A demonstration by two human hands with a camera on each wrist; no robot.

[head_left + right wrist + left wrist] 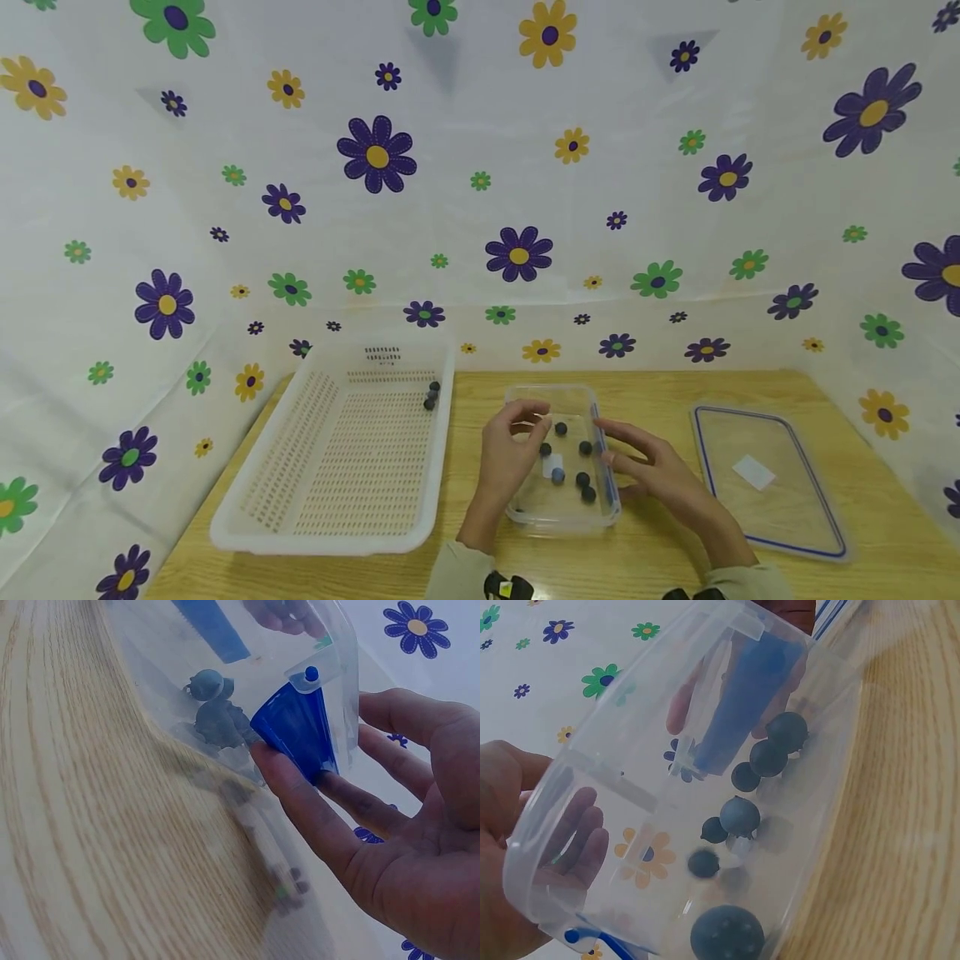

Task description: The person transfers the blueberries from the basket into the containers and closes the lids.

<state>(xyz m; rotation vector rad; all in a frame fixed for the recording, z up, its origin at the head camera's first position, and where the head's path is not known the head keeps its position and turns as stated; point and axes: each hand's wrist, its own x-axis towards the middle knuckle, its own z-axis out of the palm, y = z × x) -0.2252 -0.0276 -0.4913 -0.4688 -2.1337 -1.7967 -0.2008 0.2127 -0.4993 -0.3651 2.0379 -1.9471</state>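
While spread right fingers (pixel 315 811) touch blue latch (pixel 300 724), left fingers (pixel 527 407) curve loosely — grip unclear; lid label (pixel 753 472) illegible.

The head view looks forward and down across the counter (pixel 645 390); both wrist views (tilted, much nearer) face the same clear box (pixel 562 527) from opposite sides.

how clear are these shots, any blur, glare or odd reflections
Head view: brightest, fairly sharp, soft shadow under the right hand; left wrist view: dimmer, hazy through the clear box, dark balls faintly mirrored in its floor; right wrist view: also dim, balls smeared through the plastic, blue latch crisper.
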